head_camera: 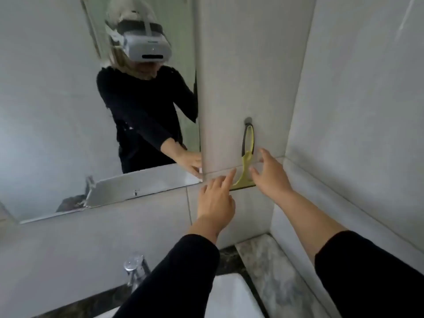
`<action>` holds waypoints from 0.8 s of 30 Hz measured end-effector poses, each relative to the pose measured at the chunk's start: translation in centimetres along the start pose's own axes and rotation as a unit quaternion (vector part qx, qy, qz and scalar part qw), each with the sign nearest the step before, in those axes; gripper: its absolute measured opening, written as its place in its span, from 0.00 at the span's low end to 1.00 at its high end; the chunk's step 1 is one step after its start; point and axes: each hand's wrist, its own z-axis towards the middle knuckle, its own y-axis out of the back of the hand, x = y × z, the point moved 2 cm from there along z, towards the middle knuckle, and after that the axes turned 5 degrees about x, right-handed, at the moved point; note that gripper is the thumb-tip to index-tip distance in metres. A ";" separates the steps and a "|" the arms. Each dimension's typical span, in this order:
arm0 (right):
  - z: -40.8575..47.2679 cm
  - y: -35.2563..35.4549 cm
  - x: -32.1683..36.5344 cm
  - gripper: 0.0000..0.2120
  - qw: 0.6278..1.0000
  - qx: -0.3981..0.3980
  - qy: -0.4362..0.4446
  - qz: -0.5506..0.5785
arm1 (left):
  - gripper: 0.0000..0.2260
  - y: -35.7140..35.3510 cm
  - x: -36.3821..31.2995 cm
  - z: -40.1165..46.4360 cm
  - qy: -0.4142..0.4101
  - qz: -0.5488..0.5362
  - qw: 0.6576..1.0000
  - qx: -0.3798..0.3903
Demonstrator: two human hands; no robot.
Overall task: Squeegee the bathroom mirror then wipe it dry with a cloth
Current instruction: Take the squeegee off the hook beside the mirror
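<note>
A yellow-green squeegee with a dark looped handle hangs from a hook on the tiled wall, right of the mirror. My left hand reaches up with fingers spread, its fingertips close to the squeegee's blade at the bottom. On the other side of the squeegee, my right hand is open, fingers apart, just short of the handle. Neither hand holds anything. The mirror reflects a person in a black top wearing a headset. No cloth is in view.
A chrome tap and a white sink lie below me. A marble ledge runs along the right, beside a tiled side wall. The mirror's lower edge meets grey wall tiles.
</note>
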 end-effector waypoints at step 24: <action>-0.8 0.2 3.7 0.38 0.973 -0.123 0.029 0.194 | 0.18 -0.7 -2.8 -1.6 0.047 0.004 0.975 -0.217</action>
